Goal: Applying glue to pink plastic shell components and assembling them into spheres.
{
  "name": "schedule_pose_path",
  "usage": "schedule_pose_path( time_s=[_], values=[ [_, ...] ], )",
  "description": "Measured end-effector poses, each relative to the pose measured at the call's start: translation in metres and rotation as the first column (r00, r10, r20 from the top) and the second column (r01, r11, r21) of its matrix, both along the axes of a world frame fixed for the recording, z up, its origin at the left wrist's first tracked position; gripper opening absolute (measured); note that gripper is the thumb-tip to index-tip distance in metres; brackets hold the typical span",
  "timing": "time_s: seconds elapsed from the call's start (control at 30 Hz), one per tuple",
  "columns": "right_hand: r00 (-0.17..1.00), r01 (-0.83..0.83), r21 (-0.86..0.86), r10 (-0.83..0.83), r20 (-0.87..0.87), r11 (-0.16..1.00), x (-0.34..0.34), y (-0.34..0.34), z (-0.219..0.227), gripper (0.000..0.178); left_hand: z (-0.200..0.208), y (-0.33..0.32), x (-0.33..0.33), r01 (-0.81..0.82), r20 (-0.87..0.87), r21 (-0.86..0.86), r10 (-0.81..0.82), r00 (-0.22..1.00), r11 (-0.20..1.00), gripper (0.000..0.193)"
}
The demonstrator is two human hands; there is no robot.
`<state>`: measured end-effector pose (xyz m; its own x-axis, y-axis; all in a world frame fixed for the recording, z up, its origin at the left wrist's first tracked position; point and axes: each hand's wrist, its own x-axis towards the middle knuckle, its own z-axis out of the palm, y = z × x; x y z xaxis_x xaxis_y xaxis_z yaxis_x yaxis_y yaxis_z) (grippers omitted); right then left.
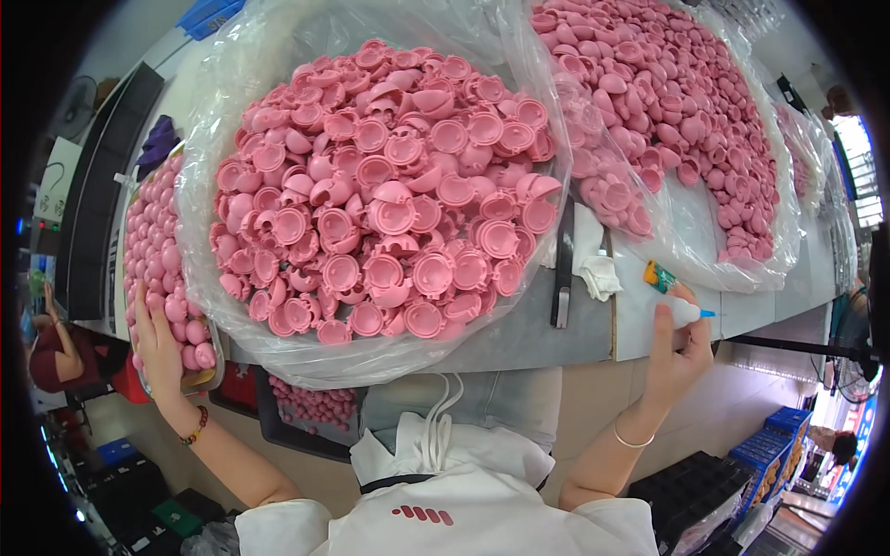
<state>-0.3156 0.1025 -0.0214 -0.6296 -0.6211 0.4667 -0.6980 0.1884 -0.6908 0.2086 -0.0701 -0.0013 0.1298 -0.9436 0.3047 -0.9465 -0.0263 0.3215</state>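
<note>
Right hand (681, 347) grips 1 white bottle (684, 311); outstretched left hand (159, 347) touches 1 tray (220, 369) of pink balls (154, 236).

Table (505, 350): grey top, spans the scene left to right. Floor (742, 385): pale beige, tile joints faintly visible to my right. Far left, I log a pale wall (116, 46) and a dark fan (78, 104) near a long black trough (100, 208). Near left: dark boxes (125, 486) on the floor, dim. Near right: black crates (691, 491), with stacked blue crates (774, 445) just beyond. Far right: bright area (858, 157), strongly lit; I cannot tell window from lamp. Through my remote feed, straight edges bow toward the rim, and detail there blurs.
</note>
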Motion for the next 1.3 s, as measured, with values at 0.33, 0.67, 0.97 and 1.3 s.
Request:
schedule_pose_path(
  time_s=[0.33,0.67,0.97,1.3],
  values=[
    [0.967,0.062,-0.258,0.006,0.253,0.964,0.008,0.027,0.002,0.02,0.008,-0.019,-0.015,-0.042,0.125,0.002,0.041,0.991,0.999,0.049],
    [0.97,0.005,-0.286,0.065,0.234,0.958,0.011,0.026,-0.008,0.024,0.026,0.001,-0.027,0.289,-0.135,0.13,-0.272,0.953,0.948,0.042],
    [0.973,0.046,-0.383,0.046,0.228,0.923,-0.001,0.039,-0.016,0.025,-0.013,0.061,0.002,-0.823,-0.926,-0.377,-0.147,0.349,0.424,0.038],
    [0.922,-0.055,-0.508,0.238,0.304,0.86,0.015,0.009,-0.003,0.028,-0.046,0.102,0.039,-0.22,-0.964,-0.07,-0.123,-0.235,0.973,0.038]
  ],
)
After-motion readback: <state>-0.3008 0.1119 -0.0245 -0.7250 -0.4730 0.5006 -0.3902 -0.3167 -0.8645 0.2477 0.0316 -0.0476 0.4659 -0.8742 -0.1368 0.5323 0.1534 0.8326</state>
